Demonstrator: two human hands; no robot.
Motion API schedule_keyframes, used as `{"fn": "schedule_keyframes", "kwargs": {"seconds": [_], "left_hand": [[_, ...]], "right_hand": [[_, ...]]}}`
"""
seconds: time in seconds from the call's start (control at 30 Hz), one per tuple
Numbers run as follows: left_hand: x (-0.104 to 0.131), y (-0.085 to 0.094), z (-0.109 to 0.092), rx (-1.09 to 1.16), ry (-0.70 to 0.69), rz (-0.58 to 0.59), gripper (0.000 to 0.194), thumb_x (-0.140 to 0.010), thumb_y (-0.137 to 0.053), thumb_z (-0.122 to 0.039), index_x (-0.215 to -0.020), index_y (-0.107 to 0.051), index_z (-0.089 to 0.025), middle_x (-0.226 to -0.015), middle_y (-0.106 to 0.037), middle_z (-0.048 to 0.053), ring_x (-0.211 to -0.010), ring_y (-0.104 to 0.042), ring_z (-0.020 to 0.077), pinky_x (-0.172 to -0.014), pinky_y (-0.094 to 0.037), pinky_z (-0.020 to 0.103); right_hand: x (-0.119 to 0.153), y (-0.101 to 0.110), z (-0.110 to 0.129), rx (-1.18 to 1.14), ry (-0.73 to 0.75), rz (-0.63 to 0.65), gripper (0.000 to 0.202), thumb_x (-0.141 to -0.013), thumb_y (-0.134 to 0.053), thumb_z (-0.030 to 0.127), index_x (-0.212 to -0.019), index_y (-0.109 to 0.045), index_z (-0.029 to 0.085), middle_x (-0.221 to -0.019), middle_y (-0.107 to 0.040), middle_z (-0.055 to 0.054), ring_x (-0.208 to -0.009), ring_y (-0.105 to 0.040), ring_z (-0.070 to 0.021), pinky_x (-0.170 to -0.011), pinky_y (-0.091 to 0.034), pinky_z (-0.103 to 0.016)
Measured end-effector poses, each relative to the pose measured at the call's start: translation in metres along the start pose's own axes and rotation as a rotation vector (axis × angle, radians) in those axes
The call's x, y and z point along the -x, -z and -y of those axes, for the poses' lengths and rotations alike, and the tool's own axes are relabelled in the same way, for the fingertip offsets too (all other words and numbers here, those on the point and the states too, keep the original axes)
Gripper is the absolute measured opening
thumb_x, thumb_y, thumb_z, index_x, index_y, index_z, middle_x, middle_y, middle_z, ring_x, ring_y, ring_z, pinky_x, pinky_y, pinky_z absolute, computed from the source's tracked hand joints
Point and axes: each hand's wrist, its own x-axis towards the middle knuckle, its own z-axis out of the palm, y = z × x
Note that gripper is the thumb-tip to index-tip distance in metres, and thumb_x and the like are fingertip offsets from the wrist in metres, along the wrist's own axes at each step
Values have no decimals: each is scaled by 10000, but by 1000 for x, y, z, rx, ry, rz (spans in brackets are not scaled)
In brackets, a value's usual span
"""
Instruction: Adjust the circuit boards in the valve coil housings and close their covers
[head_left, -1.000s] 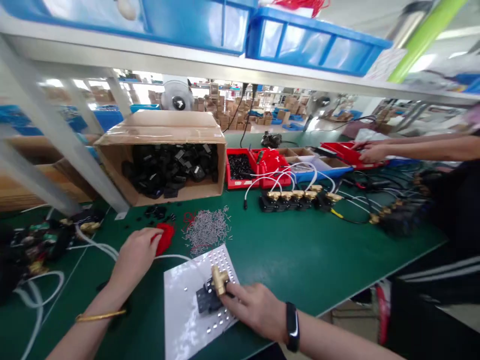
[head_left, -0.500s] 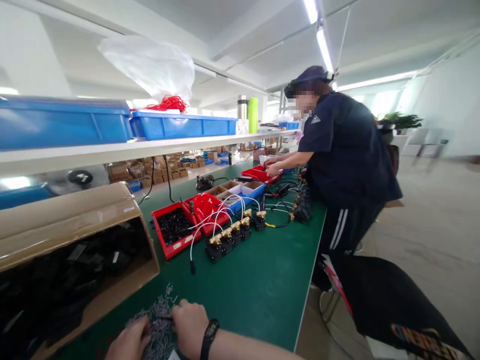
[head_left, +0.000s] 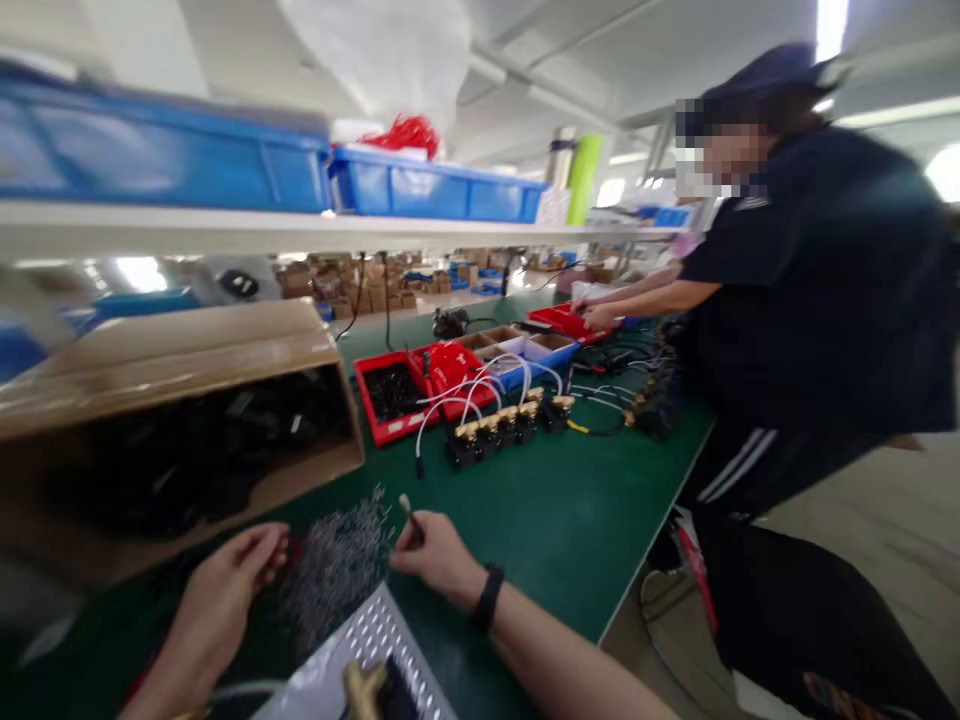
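Observation:
My right hand point(head_left: 439, 555), with a black band on the wrist, is closed around a thin dark tool point(head_left: 410, 517) whose pale tip points up. To the left of the pile of small metal pins point(head_left: 341, 560) is my left hand point(head_left: 232, 580), its fingers curled together; whether they hold anything is too blurred to tell. A metal plate with rows of holes point(head_left: 386, 625) lies at the bottom, below the pile. On it sits a black part with a brass fitting point(head_left: 365, 688).
An open cardboard box point(head_left: 349, 430) of black parts stands at left. Red bins point(head_left: 390, 432), a blue divided tray point(head_left: 517, 378) and black valves with brass fittings point(head_left: 495, 437) are further back. A person point(head_left: 825, 270) leans over the table at right; a shelf point(head_left: 450, 232) runs overhead.
The view has shifted so the table items sit further right or higher. My hands have moved apart from over the pin pile, and the holed plate with the brass-fitted part has come into view.

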Motion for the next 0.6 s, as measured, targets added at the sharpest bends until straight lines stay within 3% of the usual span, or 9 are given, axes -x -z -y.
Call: {"fn": "schedule_keyframes", "kwargs": {"seconds": [0.07,0.17,0.23,0.3,0.37,0.47,0.6], "left_hand": [[38,26,-2,381,131,-81,71,-675,-612,-138,-733,-651,-150,-692,-661,21,-582,-593,112,-540,-494,165],[100,49,13,613,336,-226,156,-758,-512,-49,-790,-647,-121,-776,-683,70,-633,-635,119,-559,-534,168],[133,51,30,669,543,-318,199,-799,-448,-20,-825,-632,-91,-814,-686,114,-657,-659,141,-552,-554,190],[152,43,46,714,708,-333,209,-826,-409,-10,-840,-612,-60,-838,-681,150,-688,-675,162,-574,-573,218],[156,31,56,733,758,-290,198,-837,-404,-8,-857,-600,-38,-871,-676,176,-726,-683,178,-609,-585,237],[148,17,63,686,695,-236,179,-821,-447,-3,-911,-600,-34,-897,-681,180,-742,-685,179,-622,-585,229],[131,17,84,634,691,-124,265,-694,-621,-26,-954,-618,-78,-727,-693,102,-591,-648,141,-525,-555,187]], "right_hand": [[13,3,-8,-117,-27,84,224,-674,-676,157,-887,-610,135,-682,-615,13,-627,-570,-115,-587,-443,-188],[29,3,-17,-224,-83,205,130,-741,-598,198,-853,-613,133,-662,-598,6,-609,-551,-110,-597,-433,-202],[36,1,-17,-265,-140,244,104,-761,-563,226,-807,-603,142,-612,-549,27,-502,-476,-86,-493,-380,-191],[41,-4,-14,-301,-199,262,103,-751,-570,236,-812,-583,153,-579,-488,58,-414,-362,-61,-408,-291,-185],[44,-8,-9,-304,-216,274,103,-731,-594,220,-810,-573,156,-574,-467,72,-394,-313,-50,-394,-259,-184],[46,-12,-6,-231,-167,288,66,-719,-609,163,-782,-596,148,-570,-499,64,-429,-379,-60,-456,-323,-185],[48,-12,-7,-146,-109,273,113,-670,-606,44,-706,-641,146,-593,-581,36,-568,-526,-100,-564,-380,-182]]}}
